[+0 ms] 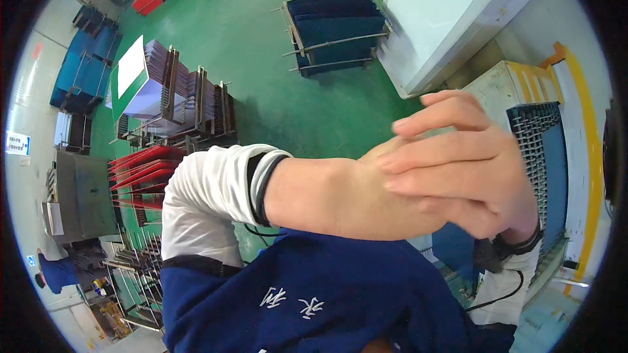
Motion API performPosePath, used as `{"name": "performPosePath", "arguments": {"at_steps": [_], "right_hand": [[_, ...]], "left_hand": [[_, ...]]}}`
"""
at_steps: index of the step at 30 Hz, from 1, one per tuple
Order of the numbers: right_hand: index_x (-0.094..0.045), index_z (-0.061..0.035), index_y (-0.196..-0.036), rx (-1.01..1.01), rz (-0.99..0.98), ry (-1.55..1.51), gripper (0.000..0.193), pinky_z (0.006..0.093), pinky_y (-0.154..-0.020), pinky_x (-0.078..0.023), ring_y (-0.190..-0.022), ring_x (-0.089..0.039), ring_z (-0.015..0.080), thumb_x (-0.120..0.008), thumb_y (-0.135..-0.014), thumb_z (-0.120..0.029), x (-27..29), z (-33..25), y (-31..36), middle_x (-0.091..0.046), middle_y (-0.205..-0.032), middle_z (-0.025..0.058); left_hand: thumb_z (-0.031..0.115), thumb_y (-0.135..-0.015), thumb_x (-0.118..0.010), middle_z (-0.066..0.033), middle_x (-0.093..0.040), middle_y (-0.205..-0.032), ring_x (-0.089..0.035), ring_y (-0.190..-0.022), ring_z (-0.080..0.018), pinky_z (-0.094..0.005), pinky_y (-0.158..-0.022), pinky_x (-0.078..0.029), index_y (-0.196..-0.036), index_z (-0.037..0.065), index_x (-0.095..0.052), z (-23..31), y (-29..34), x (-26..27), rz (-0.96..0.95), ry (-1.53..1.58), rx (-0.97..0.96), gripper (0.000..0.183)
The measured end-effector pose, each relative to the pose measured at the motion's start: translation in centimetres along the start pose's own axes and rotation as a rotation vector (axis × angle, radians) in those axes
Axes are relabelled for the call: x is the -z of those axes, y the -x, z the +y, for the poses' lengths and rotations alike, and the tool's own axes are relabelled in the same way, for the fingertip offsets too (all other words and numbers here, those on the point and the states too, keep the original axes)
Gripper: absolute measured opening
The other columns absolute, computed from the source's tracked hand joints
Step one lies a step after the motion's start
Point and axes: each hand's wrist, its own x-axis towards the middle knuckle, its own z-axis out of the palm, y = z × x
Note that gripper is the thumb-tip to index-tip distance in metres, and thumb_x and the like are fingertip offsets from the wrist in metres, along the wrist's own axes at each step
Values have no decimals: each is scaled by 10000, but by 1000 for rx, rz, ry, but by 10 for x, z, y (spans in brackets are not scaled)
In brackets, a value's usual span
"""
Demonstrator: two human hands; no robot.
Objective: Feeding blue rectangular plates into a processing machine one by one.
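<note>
My left forearm, bare below a bunched white sleeve (209, 183), reaches across from the left at chest height. Its wrist is bent, and most of my left hand (376, 173) is hidden behind the other, so its fingers cannot be made out. From the right, my right hand (458, 167) lies over the back of my left hand and wrist, its fingers bent round them and slightly apart. No tool or part shows in either hand. A dark cord (500, 297) hangs near my right sleeve. I wear a dark blue garment (353, 287) with white marks.
Left are a rack of pale panels (186, 101), red sheets (150, 167) and metal rod racks (140, 268). A rack of dark blue panels (337, 29) stands ahead on the green floor (261, 104). At right are a white cabinet (438, 13) and mesh grid (528, 150). People appear far off.
</note>
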Motion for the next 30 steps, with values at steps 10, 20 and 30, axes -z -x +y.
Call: {"name": "performPosePath", "arguments": {"at_steps": [10, 20, 30], "right_hand": [[-732, -70, -916, -22, 11, -80, 233, 496, -940, -399, -1030, -596, 355, -636, -790, -242, -3, -2, 9, -693, -1032, 93], [-727, -62, -938, -61, -43, -64, 260, 471, -955, -390, -1055, -586, 352, -608, -849, -275, -1, -2, 14, -690, -1053, 105], [-725, -50, -975, -50, -7, -116, 295, 453, -929, -400, -1054, -586, 343, -592, -870, -291, 2, 0, 24, -690, -1055, 111]], "left_hand": [[82, -807, -487, -59, -635, -814, -627, -785, -158, -224, -726, -465, -922, 75, -619, 11, -9, 0, -43, -68, -37, 175], [63, -815, -481, -59, -628, -808, -613, -791, -154, -223, -750, -451, -968, 72, -622, 16, -15, -8, -76, -137, -83, 208], [93, -731, -559, -164, -630, -897, -612, -890, -255, -315, -773, -519, -810, -12, -674, 15, -9, -21, -132, -67, -103, 175]]}}
